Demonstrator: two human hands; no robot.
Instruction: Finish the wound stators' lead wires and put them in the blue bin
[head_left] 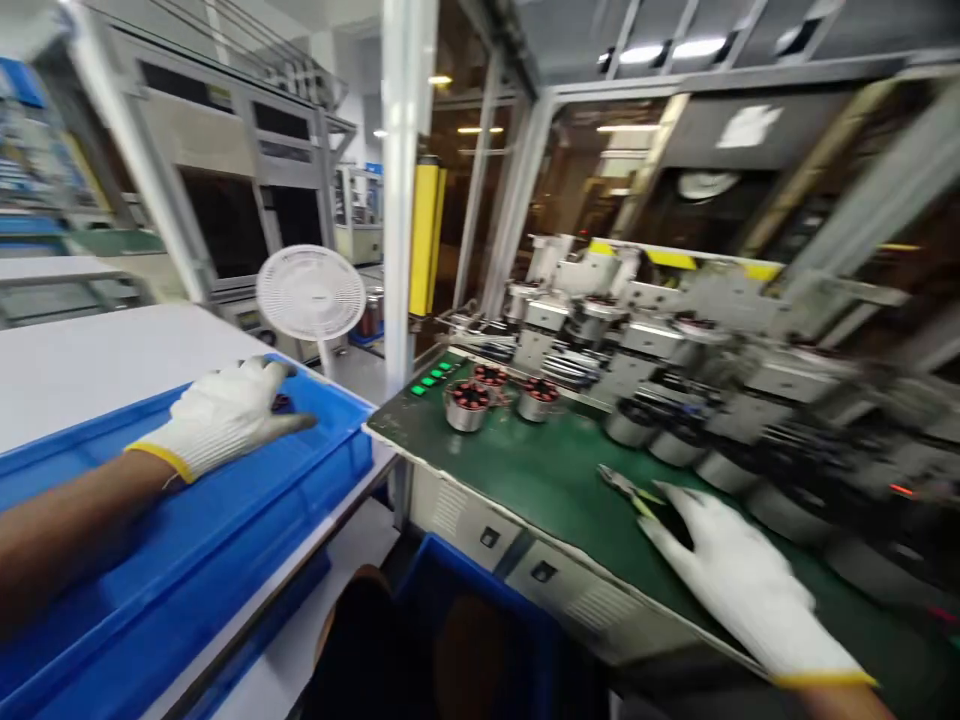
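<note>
My left hand [225, 410], in a white knit glove with a yellow cuff, is over a blue plastic tray [187, 560] on the left. Its fingers are stretched and the thumb stands apart. A small dark reddish part [282, 402] shows in the gap between them, mostly hidden. My right hand [739, 575], gloved the same way, is low over the green worktop [510, 480]. Thumb and forefinger are spread on either side of the yellow-green handles of a pair of pliers [619, 482]. Blur hides whether they touch the handles.
Several motor stators with copper windings [466, 405] stand at the worktop's far left corner, beside green lit squares [431, 378]. Behind them runs a row of metal fixtures [645, 340] inside a framed machine. A white fan [311, 292] stands beyond the tray. A blue bin [480, 580] is below.
</note>
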